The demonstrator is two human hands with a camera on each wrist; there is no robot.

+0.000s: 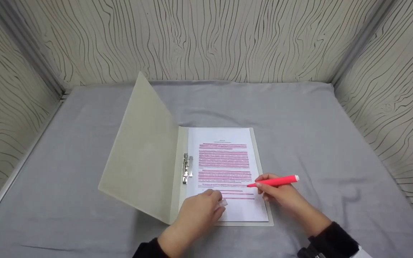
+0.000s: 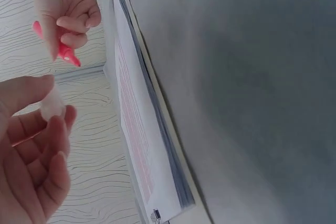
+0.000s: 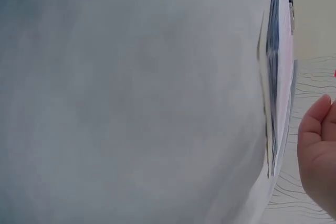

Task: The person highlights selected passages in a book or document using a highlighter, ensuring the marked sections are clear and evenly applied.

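My right hand (image 1: 278,190) grips a pink highlighter (image 1: 278,181), its tip pointing left over the printed page (image 1: 228,211). In the left wrist view, the highlighter (image 2: 67,53) shows its uncapped tip. Between the thumb and fingers of my left hand (image 1: 201,211) is a small translucent cap (image 2: 52,104), pinched above the lower part of the page. Pink marks cover most of the text lines. The page lies on a stack of papers in an open file folder (image 1: 271,221), beside its metal clip (image 1: 185,169). In the right wrist view, only part of the right hand (image 3: 320,156) shows.
The folder's cover (image 1: 142,154) stands raised and leans to the left. Grey cloth (image 1: 310,136) covers the table. Panels with a wood-grain line pattern (image 1: 199,39) enclose the back and both sides, joined by grey posts (image 1: 364,39) at the corners.
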